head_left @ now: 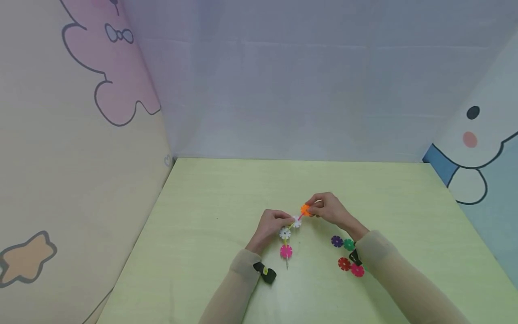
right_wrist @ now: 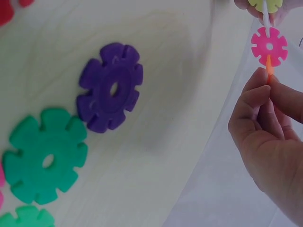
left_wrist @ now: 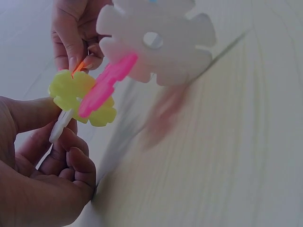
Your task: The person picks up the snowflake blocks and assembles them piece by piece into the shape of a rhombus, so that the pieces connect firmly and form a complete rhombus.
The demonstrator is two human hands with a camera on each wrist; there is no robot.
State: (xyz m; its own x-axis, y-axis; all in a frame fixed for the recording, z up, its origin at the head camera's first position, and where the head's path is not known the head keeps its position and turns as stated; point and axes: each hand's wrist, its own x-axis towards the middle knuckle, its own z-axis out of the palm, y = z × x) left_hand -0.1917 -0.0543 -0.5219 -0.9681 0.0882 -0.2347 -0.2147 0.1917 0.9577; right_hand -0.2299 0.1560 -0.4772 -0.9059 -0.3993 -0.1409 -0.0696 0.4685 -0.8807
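A chain of slotted snowflake discs hangs between the hands, with an orange disc (head_left: 305,210) at the far end. My left hand (head_left: 272,227) pinches a white disc (left_wrist: 61,125) by its edge, close to a yellow disc (left_wrist: 71,90). The right hand (head_left: 329,209) pinches the orange disc between thumb and fingertips; a pink disc (right_wrist: 269,46) is slotted to it. Further down the chain are another white disc (head_left: 285,232) and a pink disc (head_left: 286,251) nearer the person. In the left wrist view a white disc (left_wrist: 156,40) looms large at the chain's near end.
Loose discs lie on the pale table (head_left: 202,193) beside the right forearm: purple (head_left: 337,241), green (head_left: 348,244), red (head_left: 344,264) and pink (head_left: 358,270). The right wrist's black strap (head_left: 355,257) partly covers this group. Walls border the table at the left and back.
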